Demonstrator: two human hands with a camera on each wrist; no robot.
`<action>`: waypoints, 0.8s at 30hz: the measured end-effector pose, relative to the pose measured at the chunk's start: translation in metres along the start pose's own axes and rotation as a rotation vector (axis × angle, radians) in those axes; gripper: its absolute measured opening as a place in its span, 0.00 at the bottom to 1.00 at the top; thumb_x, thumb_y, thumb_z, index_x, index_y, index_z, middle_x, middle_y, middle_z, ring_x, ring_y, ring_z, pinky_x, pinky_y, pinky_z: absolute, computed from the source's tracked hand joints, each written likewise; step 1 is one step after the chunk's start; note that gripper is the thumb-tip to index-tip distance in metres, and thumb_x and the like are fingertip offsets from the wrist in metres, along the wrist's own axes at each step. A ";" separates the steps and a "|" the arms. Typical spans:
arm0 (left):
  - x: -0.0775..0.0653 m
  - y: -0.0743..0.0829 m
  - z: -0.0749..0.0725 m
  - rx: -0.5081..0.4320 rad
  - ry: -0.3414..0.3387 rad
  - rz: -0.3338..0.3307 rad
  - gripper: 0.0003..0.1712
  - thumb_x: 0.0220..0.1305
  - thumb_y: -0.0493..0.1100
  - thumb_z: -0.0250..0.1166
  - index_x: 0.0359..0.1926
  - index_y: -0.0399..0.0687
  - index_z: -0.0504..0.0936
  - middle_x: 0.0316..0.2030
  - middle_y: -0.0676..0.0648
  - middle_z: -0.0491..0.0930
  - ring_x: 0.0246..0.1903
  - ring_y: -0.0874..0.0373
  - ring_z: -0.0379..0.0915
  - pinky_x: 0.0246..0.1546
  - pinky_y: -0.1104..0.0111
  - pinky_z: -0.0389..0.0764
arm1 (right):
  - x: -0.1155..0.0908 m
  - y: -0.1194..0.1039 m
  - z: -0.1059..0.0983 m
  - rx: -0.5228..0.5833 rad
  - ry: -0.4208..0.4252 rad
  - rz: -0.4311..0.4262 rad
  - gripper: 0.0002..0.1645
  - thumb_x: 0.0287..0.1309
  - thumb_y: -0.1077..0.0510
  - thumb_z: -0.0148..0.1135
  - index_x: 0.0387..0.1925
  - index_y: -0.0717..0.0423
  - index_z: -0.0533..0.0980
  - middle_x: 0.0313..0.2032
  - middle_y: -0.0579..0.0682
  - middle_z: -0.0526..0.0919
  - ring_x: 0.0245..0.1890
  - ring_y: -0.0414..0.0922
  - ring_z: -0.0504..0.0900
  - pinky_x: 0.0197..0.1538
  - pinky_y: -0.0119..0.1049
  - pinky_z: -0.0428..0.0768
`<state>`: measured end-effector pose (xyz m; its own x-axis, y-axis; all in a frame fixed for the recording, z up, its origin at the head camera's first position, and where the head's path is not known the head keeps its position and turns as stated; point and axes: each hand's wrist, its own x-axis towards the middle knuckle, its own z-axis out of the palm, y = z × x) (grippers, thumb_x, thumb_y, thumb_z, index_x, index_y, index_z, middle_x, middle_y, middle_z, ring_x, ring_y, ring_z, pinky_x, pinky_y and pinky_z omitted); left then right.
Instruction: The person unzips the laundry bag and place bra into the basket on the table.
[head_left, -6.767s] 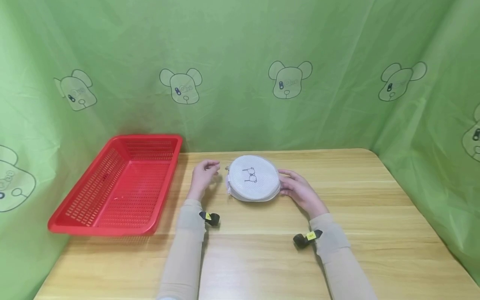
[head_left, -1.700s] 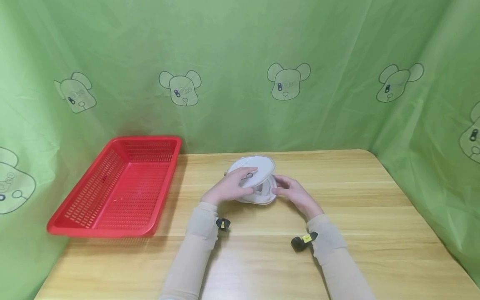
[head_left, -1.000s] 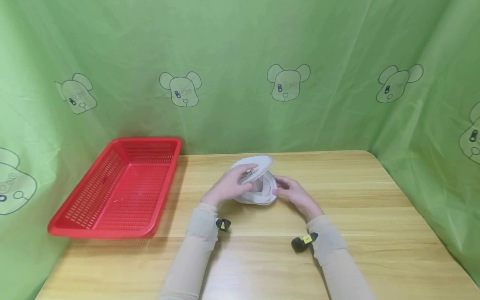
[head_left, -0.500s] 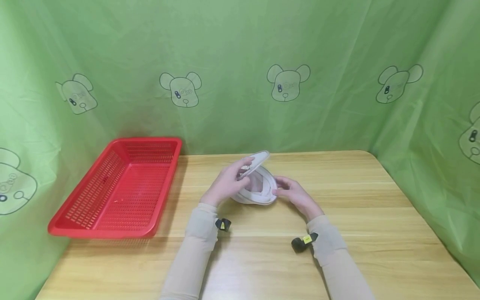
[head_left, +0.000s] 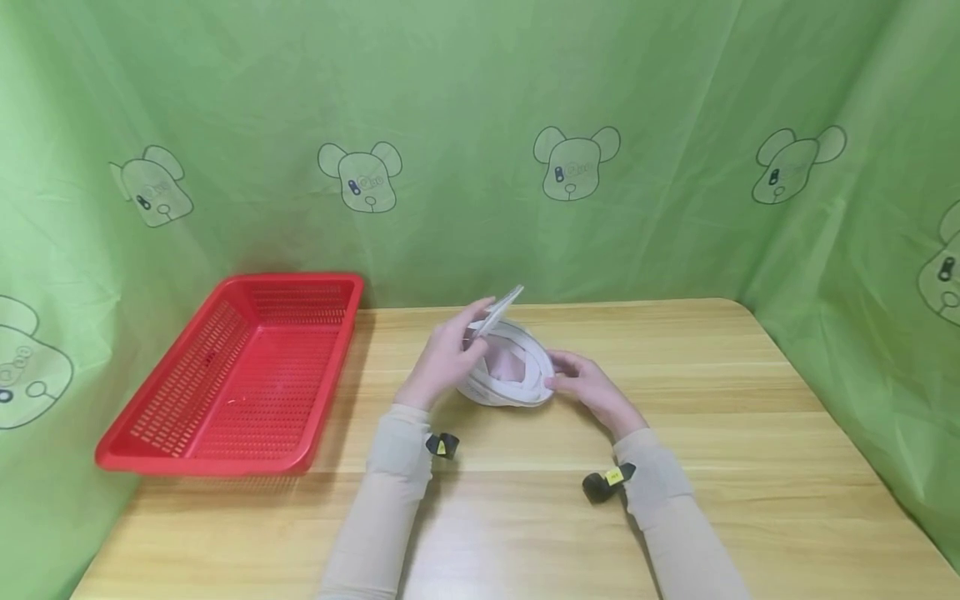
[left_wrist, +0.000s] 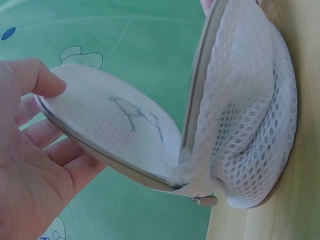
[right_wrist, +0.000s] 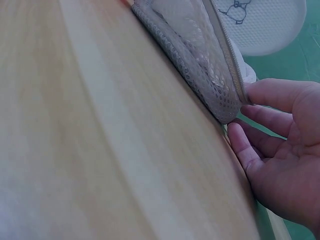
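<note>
A round white mesh laundry bag point(head_left: 487, 390) sits unzipped on the table, a pinkish patch showing inside. Its lid point(left_wrist: 107, 115), printed with a line drawing, stands steeply raised on the left side. My left hand point(head_left: 441, 357) pinches the lid's edge, thumb on one face and fingers behind the other. The zip pull point(left_wrist: 206, 201) hangs near the hinge. At the opposite side my right hand point(head_left: 596, 393) holds the bag's rim, with fingertips point(right_wrist: 255, 93) at the zip edge and lower side of the mesh wall.
A red plastic basket point(head_left: 315, 454) stands at the left of the wooden table point(head_left: 517, 517). Green curtains point(head_left: 465, 242) with bear-head prints enclose the back and both sides. A small black camera is strapped to each sleeved wrist.
Earlier the bag lay closed with the left hand beside it. Since then the left hand has taken the lid and tipped it up leftward, uncovering the inside. The right hand has stayed at the rim.
</note>
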<state>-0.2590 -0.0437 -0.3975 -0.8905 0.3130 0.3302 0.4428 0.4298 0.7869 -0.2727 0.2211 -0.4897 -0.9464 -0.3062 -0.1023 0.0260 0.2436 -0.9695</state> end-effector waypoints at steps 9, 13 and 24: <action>0.000 -0.001 -0.008 0.005 0.057 -0.001 0.35 0.61 0.32 0.56 0.69 0.57 0.66 0.60 0.42 0.77 0.46 0.47 0.83 0.38 0.64 0.85 | -0.001 -0.001 0.000 0.000 -0.002 0.003 0.41 0.57 0.62 0.64 0.70 0.64 0.60 0.68 0.65 0.66 0.65 0.61 0.67 0.73 0.54 0.59; -0.001 -0.002 -0.012 0.008 0.081 -0.012 0.36 0.61 0.32 0.55 0.70 0.58 0.66 0.61 0.41 0.76 0.46 0.47 0.82 0.38 0.63 0.86 | 0.000 0.000 0.000 -0.011 -0.001 0.009 0.42 0.56 0.61 0.64 0.70 0.63 0.60 0.68 0.64 0.66 0.66 0.60 0.67 0.73 0.54 0.60; -0.001 -0.005 -0.021 0.032 0.218 0.007 0.34 0.59 0.30 0.54 0.68 0.50 0.68 0.58 0.37 0.78 0.45 0.44 0.83 0.43 0.58 0.85 | 0.001 0.002 0.000 -0.010 0.004 0.003 0.41 0.55 0.61 0.65 0.70 0.63 0.60 0.68 0.64 0.66 0.65 0.60 0.68 0.72 0.54 0.61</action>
<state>-0.2623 -0.0637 -0.3913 -0.8875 0.1269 0.4430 0.4488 0.4563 0.7684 -0.2739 0.2215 -0.4917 -0.9478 -0.3015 -0.1039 0.0252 0.2538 -0.9669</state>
